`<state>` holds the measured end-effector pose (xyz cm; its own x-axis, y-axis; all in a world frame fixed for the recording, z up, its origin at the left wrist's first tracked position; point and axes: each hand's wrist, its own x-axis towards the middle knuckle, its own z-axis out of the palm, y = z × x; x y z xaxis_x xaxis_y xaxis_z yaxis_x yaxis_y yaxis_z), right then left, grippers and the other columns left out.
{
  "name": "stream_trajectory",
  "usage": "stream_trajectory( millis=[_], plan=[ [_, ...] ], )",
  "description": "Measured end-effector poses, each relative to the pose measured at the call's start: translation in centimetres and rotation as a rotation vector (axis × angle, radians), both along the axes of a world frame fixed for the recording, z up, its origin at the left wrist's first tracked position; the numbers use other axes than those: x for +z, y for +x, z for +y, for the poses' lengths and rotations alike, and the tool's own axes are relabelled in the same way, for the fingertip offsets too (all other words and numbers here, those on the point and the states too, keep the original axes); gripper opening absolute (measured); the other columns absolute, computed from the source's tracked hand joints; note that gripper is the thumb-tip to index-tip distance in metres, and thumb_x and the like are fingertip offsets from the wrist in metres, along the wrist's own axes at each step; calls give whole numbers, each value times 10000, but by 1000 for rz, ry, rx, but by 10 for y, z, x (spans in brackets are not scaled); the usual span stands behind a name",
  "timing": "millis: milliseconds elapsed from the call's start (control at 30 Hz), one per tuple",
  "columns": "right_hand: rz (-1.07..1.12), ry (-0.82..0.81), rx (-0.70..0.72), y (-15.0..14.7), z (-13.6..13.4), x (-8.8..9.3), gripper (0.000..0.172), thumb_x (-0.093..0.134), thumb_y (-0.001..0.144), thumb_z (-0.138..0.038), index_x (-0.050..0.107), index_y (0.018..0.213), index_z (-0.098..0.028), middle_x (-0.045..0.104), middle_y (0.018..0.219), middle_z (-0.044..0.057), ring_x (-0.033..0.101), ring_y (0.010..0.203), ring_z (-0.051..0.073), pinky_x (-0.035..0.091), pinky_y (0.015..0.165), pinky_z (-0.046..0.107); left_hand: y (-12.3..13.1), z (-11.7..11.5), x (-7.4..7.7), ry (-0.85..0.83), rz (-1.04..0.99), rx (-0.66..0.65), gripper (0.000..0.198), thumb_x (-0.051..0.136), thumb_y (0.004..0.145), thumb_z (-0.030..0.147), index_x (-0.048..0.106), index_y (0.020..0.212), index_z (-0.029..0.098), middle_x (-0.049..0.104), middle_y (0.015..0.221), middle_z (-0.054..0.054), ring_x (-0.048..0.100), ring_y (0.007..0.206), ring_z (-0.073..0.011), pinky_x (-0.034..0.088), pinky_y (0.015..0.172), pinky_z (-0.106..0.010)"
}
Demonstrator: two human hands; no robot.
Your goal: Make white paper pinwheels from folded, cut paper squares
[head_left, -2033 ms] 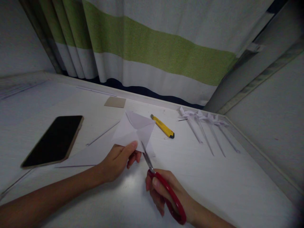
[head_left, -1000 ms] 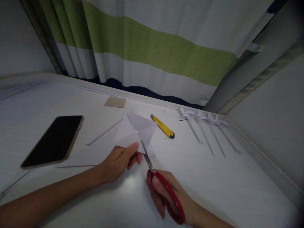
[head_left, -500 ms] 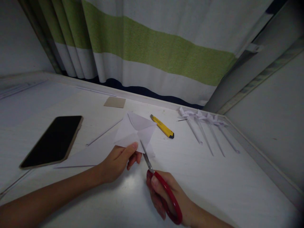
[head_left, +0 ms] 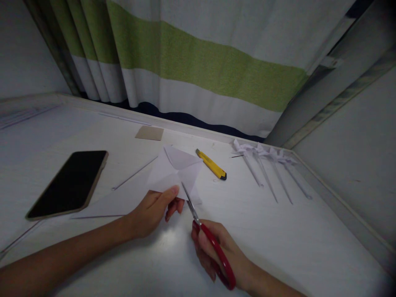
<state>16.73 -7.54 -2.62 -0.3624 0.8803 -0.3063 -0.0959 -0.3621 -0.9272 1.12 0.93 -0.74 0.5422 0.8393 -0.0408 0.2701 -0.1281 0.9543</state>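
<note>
My left hand [head_left: 159, 208] pinches the near edge of a creased white paper square [head_left: 163, 171], thumb on top and fingers curled beneath. Slits run inward from its corners. In my right hand [head_left: 216, 247] is a pair of red-handled scissors [head_left: 223, 258], fingers closed round the handles. Their blades lie across the near right part of the square, the tip pointing at its centre. More white paper [head_left: 123, 198] lies flat under and left of the square.
A black-screened phone [head_left: 69, 183] lies left, and a yellow utility knife [head_left: 212, 164] right of the square. Several paper pinwheels on sticks [head_left: 262, 154] rest at the back right. A beige card [head_left: 149, 133] lies near the back ledge, below a striped curtain [head_left: 201, 57].
The paper square has tilted very slightly to the left. The scissors have shifted a little, their handles drawn closer together; both hands stay almost in place.
</note>
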Motion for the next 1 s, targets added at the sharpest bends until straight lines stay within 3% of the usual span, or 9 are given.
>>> stream_trajectory(
  millis=[300,767,1000],
  plan=[
    [-11,15,-4,-1,0,2,404,482,704,-555,404,658,-161,338,431,-93,282,313,11,211,289,129,1,-8,2,-93,21,13,465,252,805,411,489,481,176,399,397,42,430,465,-116,360,556,-226],
    [-68,84,2,-2,-5,-1,375,410,773,-518,383,634,-170,346,408,-90,302,300,17,233,280,122,1,-8,2,-102,55,0,476,237,802,428,473,468,184,393,396,46,441,479,-119,372,571,-222],
    [1,68,-16,0,-2,-4,374,469,733,-525,404,664,-164,343,446,-88,288,322,16,237,295,128,0,-8,-1,-60,59,-22,481,210,800,436,446,461,189,385,407,44,431,479,-118,364,569,-222]
  ],
)
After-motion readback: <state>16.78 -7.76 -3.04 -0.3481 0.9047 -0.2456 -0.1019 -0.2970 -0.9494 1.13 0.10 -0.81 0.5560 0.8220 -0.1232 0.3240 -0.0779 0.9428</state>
